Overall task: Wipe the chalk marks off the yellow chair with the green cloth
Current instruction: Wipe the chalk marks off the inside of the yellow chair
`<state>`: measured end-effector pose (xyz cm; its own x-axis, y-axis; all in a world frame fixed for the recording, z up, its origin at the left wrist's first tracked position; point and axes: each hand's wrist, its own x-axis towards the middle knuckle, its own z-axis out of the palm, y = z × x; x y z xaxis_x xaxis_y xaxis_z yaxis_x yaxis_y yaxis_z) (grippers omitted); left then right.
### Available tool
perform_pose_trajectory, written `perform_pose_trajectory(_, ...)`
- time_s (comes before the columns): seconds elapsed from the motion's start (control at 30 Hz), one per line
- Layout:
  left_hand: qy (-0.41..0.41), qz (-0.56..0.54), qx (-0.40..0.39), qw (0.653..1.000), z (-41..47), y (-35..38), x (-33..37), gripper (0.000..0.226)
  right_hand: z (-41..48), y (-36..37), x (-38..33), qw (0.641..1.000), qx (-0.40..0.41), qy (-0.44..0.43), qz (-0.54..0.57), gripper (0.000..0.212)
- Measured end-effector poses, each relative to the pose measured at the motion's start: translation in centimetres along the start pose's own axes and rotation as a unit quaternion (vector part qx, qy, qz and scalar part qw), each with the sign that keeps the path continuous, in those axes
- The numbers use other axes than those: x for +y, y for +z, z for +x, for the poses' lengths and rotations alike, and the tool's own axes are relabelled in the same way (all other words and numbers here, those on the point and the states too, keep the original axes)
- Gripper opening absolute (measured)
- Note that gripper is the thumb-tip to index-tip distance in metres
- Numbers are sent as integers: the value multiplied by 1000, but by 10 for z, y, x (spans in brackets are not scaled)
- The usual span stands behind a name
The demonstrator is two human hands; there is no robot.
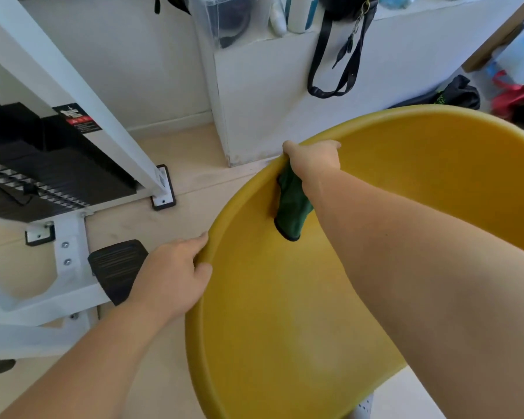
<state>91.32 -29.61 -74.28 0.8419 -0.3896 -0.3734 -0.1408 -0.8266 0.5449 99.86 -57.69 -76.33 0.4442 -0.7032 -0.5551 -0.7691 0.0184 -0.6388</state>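
Yellow chair (285,313) on pale wood floor (194,182), white wall behind.
Left hand (173,276) grips rim; right hand (313,160) clamps green cloth (292,207) against upper rim.

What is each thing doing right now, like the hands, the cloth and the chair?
Left hand: closed on the chair's rim.
Right hand: closed on the green cloth, at the rim farther along.
Green cloth: bunched, hanging against the chair's inside.
Yellow chair: held; no clear chalk marks showing.

A pale wooden floor (194,164) carries the yellow chair (285,297) and a white metal frame (73,267).
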Motion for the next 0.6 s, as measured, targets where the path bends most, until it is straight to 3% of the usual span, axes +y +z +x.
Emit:
perform_pose_trajectory(0.23, -6, -45, -75, 996, -40, -2, -24, 42, 5, -9, 22, 999, 18, 2, 29, 100)
perform_pose_trajectory(0.3, 8, -21, -56, 998, -29, -9, -23, 43, 3, -4, 18, 999, 19, 6, 34, 86)
perform_pose_trajectory(0.37, 16, -24, -38, 999, -9, -11, -16, 57, 2, -2, 14, 1000, 9, 8, 27, 63)
perform_pose_trajectory(0.43, 16, -57, -63, 996, 6, -6, -5, 65, 3, -1, 14, 1000, 3, -2, 15, 45)
perform_pose_trajectory(0.6, 16, -16, -37, 999, -6, 21, 12, 74, 4, 3, 18, 997, 40, -41, -44, 44)
